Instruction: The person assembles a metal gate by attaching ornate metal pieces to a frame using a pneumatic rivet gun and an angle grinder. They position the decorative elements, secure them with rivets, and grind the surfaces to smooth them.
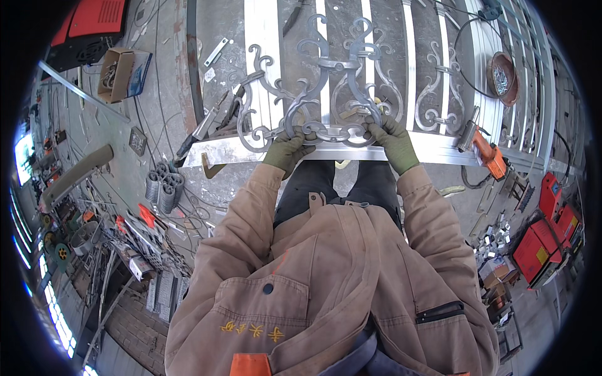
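A grey metal scrollwork ornament with curled ends lies across the silver bars of a metal frame, partly overlapping other scrolls beneath it. My left hand, in a green work glove, is closed on its lower left curl. On the lower right curl, my right hand, gloved alike, is closed too. Both hands are just above the frame's near silver rail. Fixed or resting between the bars are a similar scroll at the right and one at the left, close to my left hand.
An orange power tool rests on the rail at the right, below a round bowl of small screws. Left of the frame lie a long-nosed tool, a cardboard box and a red machine. Red machines stand at lower right.
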Motion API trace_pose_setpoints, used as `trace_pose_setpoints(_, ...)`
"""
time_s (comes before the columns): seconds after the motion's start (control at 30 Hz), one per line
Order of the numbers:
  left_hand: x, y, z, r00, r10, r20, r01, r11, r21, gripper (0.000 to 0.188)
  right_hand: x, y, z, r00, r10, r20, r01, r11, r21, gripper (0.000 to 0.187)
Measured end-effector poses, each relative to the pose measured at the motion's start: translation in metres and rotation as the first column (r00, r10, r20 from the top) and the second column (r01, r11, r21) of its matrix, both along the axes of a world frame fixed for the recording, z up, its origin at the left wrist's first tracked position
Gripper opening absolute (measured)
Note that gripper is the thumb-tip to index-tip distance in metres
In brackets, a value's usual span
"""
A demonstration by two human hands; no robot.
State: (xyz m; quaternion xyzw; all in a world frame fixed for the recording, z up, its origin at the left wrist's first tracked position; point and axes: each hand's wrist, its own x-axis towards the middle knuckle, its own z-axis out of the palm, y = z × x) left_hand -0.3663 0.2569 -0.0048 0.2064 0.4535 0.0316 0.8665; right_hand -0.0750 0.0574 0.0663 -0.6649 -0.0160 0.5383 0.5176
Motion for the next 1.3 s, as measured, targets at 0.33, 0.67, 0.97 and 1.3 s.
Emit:
trace_pose_setpoints(0.33,0.001,0.001,0.000,1.000,0.009,-0.001,-0.009,1.000,0.018,0.038,0.004,-0.005,-0.005,0.999,0.048,0.013,-0.048,0.999,-0.014,0.023)
trace_pose_setpoints(0.67,-0.004,0.001,-0.004,0.999,-0.052,-0.003,0.052,0.996,0.076,0.033,0.016,-0.003,0.015,0.987,0.161,-0.003,-0.161,0.984,-0.071,0.031)
trace_pose_setpoints(0.97,0.010,0.077,-0.010,0.764,0.262,-0.590,0.479,0.382,0.790,0.067,0.057,-0.041,0.015,0.999,0.004,0.043,0.000,0.996,-0.085,0.033)
trace_pose_setpoints(1.3,-0.018,0.143,-0.035,0.614,0.154,-0.774,0.580,0.578,0.574,0.097,0.078,-0.080,0.008,0.982,-0.182,0.048,0.185,0.981,-0.067,0.044)
